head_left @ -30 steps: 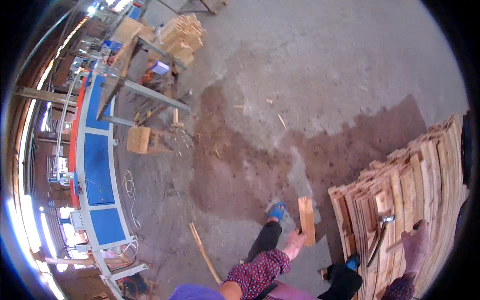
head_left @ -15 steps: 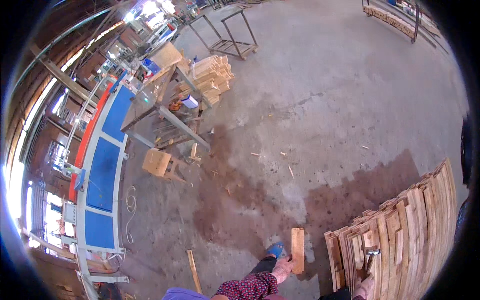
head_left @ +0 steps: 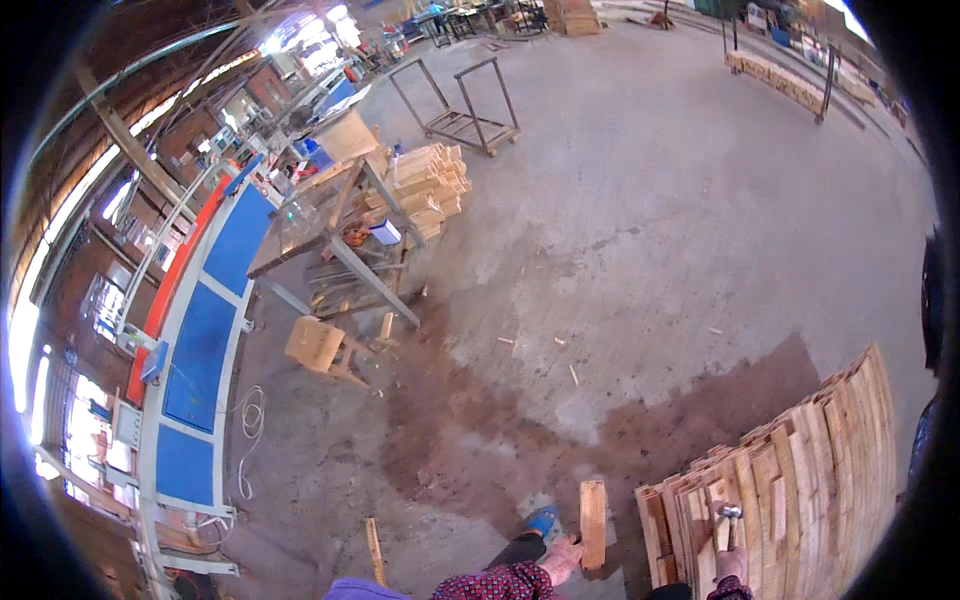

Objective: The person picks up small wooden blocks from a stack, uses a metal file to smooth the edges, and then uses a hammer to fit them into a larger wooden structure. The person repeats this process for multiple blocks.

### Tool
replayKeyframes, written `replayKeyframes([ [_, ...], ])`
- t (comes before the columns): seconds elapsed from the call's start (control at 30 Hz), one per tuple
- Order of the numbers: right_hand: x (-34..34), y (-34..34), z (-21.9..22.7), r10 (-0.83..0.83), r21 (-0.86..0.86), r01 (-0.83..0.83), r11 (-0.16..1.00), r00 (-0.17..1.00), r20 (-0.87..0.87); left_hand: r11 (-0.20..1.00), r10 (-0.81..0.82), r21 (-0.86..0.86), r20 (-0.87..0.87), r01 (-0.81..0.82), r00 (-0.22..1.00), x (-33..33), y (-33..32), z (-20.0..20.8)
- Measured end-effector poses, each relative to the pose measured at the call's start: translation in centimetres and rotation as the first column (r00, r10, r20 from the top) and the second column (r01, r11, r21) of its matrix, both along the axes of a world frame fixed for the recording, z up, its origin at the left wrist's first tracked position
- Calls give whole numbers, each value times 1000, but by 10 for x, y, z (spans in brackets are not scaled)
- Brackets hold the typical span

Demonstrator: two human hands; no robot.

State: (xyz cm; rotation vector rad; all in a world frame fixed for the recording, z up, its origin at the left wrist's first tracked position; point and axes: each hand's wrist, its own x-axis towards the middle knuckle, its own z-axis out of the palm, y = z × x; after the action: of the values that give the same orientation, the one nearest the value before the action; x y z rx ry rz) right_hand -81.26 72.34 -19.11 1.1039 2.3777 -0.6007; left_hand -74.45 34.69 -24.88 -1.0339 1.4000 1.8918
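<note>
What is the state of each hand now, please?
Left hand: closed on a short wooden board, held upright.
Right hand: closed on a hammer, beside the stacked planks.

The plank pile (head_left: 800, 480) lies right; the workbench (head_left: 330, 220) seemingly far left.

Stained concrete floor (head_left: 680, 230), blue machine (head_left: 205, 330) by bright windows (head_left: 30, 360), metal trolley (head_left: 462, 110).

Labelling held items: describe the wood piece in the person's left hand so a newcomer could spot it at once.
Start at the big stack of pale wooden boards at the lower right. Just left of it, at the bottom edge, the left hand in a patterned red sleeve holds a short wooden block upright above the stained concrete floor. It is the only piece standing apart from the stack; the right hand holds a hammer.
</note>
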Motion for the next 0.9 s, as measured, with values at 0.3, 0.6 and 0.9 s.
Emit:
replayKeyframes([
  [0.3, -2, -100, 162, -357, -586, 68, 807, 847, -394, 986, 150, 103, -159, -134, 976, -32, -11, 74],
  [0.6, -51, -204, 138, -327, -717, -10, 697, 886, -330, 923, 199, 363, -173, -125, 965, -57, -32, 148],
  [0.9, -3, -238, 99, -67, -800, -33, 599, 994, -91, 909, 32, 417, -7, -26, 999, -41, -18, 98],
])
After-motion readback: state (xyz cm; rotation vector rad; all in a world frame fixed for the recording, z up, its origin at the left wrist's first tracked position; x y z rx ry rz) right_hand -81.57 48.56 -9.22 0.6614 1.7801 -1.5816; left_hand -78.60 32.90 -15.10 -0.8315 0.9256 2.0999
